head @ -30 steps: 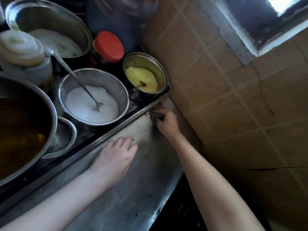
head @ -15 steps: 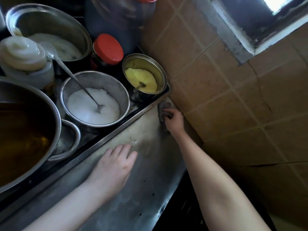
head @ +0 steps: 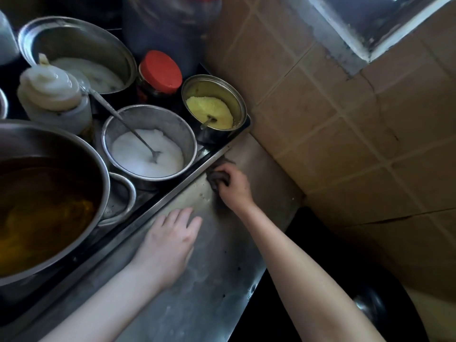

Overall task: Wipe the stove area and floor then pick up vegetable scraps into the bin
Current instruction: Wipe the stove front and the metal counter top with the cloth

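My right hand [head: 234, 187] presses a small dark cloth [head: 214, 178] onto the steel stove-side counter [head: 202, 280], right against the raised edge of the black tray [head: 172, 191]. Most of the cloth is hidden under my fingers. Pale crumbs and smears lie on the counter just left of the cloth. My left hand [head: 170, 240] rests flat on the counter with fingers spread, holding nothing, nearer to me than the right hand.
The tray holds a bowl of white powder with a spoon [head: 148, 149], a small pot of yellow powder [head: 212, 109], a red-lidded jar [head: 160, 70], a white squeeze bottle [head: 49, 95] and a large basin of brown liquid [head: 42, 206]. A tiled wall [head: 333, 132] stands at the right.
My right hand slid with the cloth toward the wall corner, then came back left along the tray edge. The left hand stayed flat on the counter.
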{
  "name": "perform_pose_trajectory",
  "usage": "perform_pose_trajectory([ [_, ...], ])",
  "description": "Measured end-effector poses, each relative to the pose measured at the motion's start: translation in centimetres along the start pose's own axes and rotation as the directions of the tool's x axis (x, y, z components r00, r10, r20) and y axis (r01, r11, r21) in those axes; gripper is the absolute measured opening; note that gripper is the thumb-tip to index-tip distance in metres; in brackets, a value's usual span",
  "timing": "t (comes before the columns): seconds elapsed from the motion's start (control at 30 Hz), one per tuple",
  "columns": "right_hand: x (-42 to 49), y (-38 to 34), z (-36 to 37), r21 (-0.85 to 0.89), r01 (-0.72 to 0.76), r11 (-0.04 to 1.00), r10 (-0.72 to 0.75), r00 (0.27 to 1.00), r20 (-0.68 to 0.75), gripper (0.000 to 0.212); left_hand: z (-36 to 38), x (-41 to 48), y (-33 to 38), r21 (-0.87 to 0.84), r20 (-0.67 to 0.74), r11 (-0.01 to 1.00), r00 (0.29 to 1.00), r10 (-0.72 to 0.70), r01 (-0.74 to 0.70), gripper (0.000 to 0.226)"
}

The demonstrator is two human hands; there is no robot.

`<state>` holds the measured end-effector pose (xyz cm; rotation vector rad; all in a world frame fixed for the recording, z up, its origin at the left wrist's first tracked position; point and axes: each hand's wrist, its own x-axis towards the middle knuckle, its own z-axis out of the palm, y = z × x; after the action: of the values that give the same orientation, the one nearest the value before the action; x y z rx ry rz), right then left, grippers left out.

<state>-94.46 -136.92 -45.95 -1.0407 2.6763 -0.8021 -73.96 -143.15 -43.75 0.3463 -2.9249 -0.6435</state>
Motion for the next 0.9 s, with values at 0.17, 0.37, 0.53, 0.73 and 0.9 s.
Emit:
perform_pose_trajectory([
  [0.17,-4.7,-0.6,0.5,0.052,0.136,0.989,-0.138,0.989,0.048,0.029,-0.3,-1.4,-0.8,0.015,0.012,1.0,1.0,-0.009,0.009,0.048],
  [0.37,-7.6,0.6,0.1,0.072,0.118,0.99,-0.123,0.99,0.075,0.03,-0.3,-2.1,-0.8,0.007,0.02,1.0,1.0,0.001,-0.001,0.049],
  [0.53,-5.1,2.9,-1.9,0.095,-0.148,0.984,0.156,0.985,-0.077,0.03,-0.2,-2.5,-0.8,0.002,0.016,1.0,1.0,0.011,-0.011,0.045],
  [0.73,-4.4,2.0,-1.4,0.009,-0.368,0.93,0.362,0.91,-0.202,0.029,-0.3,-3.7,-0.7,0.003,0.019,1.0,1.0,0.014,-0.014,0.041],
  [0.9,-9.0,-1.7,0.6,0.007,-0.217,0.976,0.217,0.971,-0.099,0.027,-0.8,-5.4,-1.1,0.001,0.029,1.0,1.0,0.004,-0.004,0.041],
])
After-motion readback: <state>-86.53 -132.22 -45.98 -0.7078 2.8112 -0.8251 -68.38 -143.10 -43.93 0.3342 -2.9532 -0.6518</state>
